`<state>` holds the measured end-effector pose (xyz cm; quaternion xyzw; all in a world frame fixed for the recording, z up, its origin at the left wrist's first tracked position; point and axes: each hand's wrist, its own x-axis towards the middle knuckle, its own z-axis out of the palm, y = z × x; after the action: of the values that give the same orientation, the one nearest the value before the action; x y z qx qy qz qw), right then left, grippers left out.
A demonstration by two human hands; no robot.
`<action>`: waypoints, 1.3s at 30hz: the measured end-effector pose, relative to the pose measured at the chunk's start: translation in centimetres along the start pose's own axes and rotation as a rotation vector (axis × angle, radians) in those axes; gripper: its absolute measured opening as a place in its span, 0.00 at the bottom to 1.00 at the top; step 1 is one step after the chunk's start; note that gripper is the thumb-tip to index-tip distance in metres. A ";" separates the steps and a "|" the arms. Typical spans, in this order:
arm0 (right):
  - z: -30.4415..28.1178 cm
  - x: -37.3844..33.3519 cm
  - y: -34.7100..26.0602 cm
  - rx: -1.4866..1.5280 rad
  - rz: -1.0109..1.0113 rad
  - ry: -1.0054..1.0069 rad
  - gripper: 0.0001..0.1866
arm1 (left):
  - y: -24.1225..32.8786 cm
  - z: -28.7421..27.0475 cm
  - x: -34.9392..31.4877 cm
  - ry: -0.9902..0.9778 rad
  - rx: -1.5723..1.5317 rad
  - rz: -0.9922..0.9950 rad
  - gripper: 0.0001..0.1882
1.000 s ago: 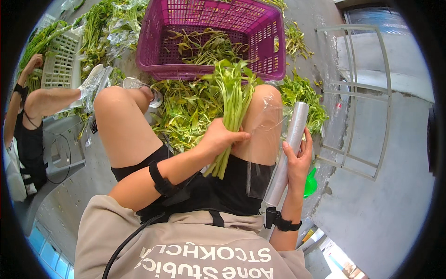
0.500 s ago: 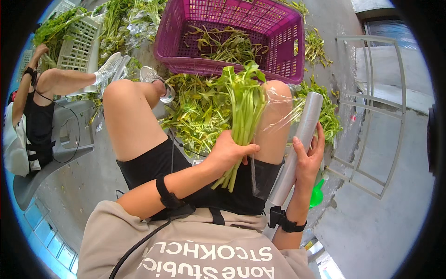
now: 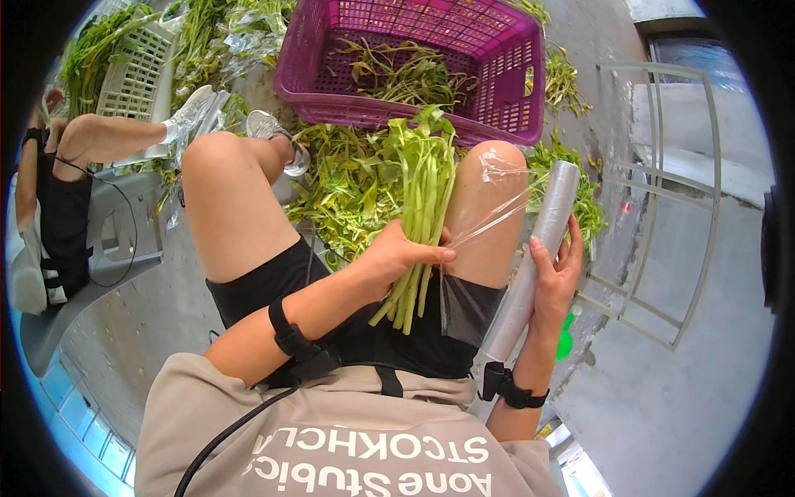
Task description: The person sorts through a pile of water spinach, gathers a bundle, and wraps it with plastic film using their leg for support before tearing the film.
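My left hand (image 3: 403,255) is closed around a bunch of leafy green vegetables (image 3: 424,195), its leaves pointing away from me and its cut stems toward my lap. In my right hand (image 3: 556,273) is a roll of clear plastic film (image 3: 538,248), held at a slant beside my right knee. A sheet of the film (image 3: 490,228) stretches from the roll to the bunch, and its edge meets my left thumb and fingers. Part of the sheet hangs loosely over my dark shorts. The fingers behind the bunch are mostly hidden.
Ahead stands a purple plastic crate (image 3: 364,108) with wilted greens inside. Loose leaves (image 3: 339,186) lie on the floor between my legs. Another person (image 3: 66,199) sits at the left near a white basket (image 3: 137,79). A metal frame (image 3: 704,207) is at the right.
The bunch has shifted slightly left and toward me with my left hand. The film between bunch and roll is drawn out longer. The co-worker's arm at the left has moved.
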<state>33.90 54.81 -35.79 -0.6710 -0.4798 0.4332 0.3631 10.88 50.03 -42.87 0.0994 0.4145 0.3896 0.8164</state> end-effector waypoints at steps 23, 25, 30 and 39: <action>0.0 0.5 -0.3 -0.023 -0.010 0.027 0.41 | 0.3 -1.0 0.1 -0.020 -0.064 -0.041 0.16; 0.0 0.5 -0.2 -0.018 -0.017 0.027 0.41 | 0.3 -1.1 0.2 -0.032 -0.075 -0.043 0.17; -0.1 0.6 0.2 -0.030 -0.008 0.026 0.41 | 0.7 -1.1 -0.1 -0.025 -0.055 -0.041 0.19; -0.2 0.7 0.0 -0.043 -0.038 0.047 0.41 | 0.9 -1.3 -0.1 -0.095 -0.035 -0.075 0.16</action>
<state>34.26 55.48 -35.90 -0.6796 -0.4929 0.3998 0.3679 9.36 50.40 -43.17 0.0878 0.3716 0.3610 0.8508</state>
